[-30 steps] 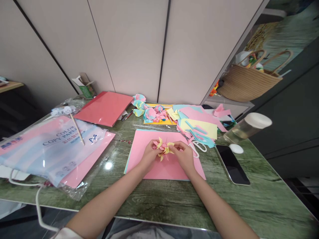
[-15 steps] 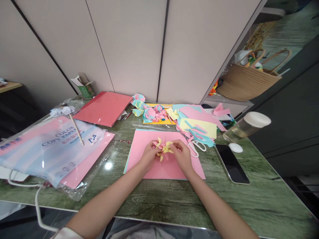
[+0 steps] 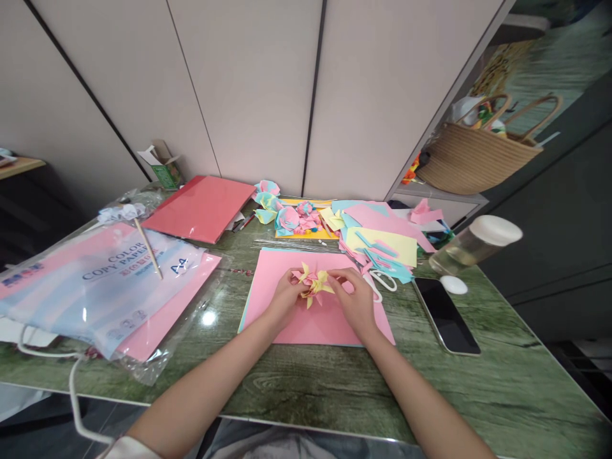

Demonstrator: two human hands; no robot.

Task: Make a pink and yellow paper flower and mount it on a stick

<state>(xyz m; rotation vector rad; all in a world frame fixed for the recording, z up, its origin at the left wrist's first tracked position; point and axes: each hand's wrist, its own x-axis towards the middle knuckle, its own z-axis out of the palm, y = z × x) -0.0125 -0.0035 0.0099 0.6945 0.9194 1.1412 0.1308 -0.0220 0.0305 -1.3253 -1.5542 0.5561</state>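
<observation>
My left hand (image 3: 283,298) pinches the pink-and-yellow paper flower (image 3: 313,283) from its left, my right hand (image 3: 356,301) pinches its right petal; it sits between them, mid-frame, above the pink sheet (image 3: 329,325).

Flower (image 3: 313,282): matt folded paper. Sheet (image 3: 315,322): smooth matt pink paper. Table (image 3: 310,382): glossy green wood-grain top. Pack wrapper (image 3: 95,287): shiny clear plastic, creased. Phone (image 3: 445,313): glossy black screen. Basket (image 3: 471,162): rough woven straw.

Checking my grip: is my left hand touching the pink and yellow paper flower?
Touching: head view shows left hand pinching the paper flower on its left side.
</observation>
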